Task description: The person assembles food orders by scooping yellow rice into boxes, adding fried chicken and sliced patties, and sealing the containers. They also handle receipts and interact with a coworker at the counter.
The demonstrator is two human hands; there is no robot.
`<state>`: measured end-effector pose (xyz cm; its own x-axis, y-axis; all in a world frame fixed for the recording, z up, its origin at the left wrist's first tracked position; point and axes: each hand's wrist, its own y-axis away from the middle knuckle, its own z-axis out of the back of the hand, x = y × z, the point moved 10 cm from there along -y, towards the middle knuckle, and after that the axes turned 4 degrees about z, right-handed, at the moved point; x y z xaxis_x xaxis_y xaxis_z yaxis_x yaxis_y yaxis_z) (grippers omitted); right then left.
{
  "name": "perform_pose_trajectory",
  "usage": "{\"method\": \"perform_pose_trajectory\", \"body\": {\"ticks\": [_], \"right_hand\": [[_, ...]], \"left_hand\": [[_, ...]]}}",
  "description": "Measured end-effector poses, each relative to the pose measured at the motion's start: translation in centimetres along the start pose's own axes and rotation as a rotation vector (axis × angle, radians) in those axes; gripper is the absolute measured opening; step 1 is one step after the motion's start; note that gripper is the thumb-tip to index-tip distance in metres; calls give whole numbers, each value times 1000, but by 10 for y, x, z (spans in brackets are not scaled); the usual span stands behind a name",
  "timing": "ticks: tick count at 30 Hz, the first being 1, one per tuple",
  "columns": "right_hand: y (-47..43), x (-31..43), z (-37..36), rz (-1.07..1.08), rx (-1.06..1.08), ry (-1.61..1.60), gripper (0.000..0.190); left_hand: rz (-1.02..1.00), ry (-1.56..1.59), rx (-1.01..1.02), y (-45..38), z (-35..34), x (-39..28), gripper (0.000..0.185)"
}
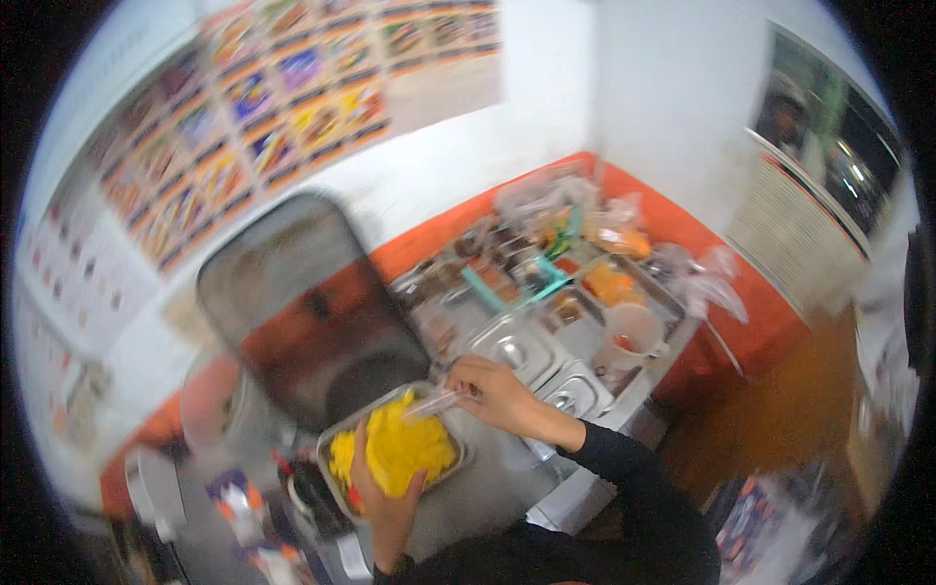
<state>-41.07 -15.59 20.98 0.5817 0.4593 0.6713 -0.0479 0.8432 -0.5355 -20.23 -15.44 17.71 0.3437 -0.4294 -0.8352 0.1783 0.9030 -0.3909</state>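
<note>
A metal tray (459, 459) filled with bright yellow food (409, 446) lies on the steel counter before me; blur hides what the food is. My left hand (391, 508) grips a lump of it at the tray's near side, thumb and fingers spread around the lump. Pinched in my right hand (493, 398) is a clear, narrow utensil or strip (431, 404), its far end against the yellow food. Beyond my right wrist are two lidded steel food pans (515, 351).
A raised dark-framed glass lid (292, 292) stands behind the tray. To the right are a translucent jug (632, 338), turquoise-handled tongs (482, 287), open food pans and plastic bags (702, 274). Packets (238, 504) and a dark object (318, 490) lie left. A person (786, 117) appears beyond the window.
</note>
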Motion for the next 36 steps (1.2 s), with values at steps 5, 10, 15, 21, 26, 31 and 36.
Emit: {"method": "perform_pose_trajectory", "body": {"ticks": [5,10,15,21,26,31,36], "right_hand": [[-2,43,-126,33,594,-312,23],[-137,77,-131,627,320,31,35],[-345,35,-110,662,-299,819,44],[-361,-19,-122,456,-104,1007,33],[-229,94,-62,657,-198,921,36],[-95,189,-54,531,117,847,37],[18,202,-99,305,252,778,48]], "left_hand": [[193,-158,-55,30,58,34,26],[330,-307,-302,83,134,58,20],[456,-545,-667,145,207,55,15],[478,-668,-794,178,252,56,14],[378,-608,-787,165,290,74,14],[248,-409,-757,139,337,107,13],[144,-271,-613,118,374,143,11]]}}
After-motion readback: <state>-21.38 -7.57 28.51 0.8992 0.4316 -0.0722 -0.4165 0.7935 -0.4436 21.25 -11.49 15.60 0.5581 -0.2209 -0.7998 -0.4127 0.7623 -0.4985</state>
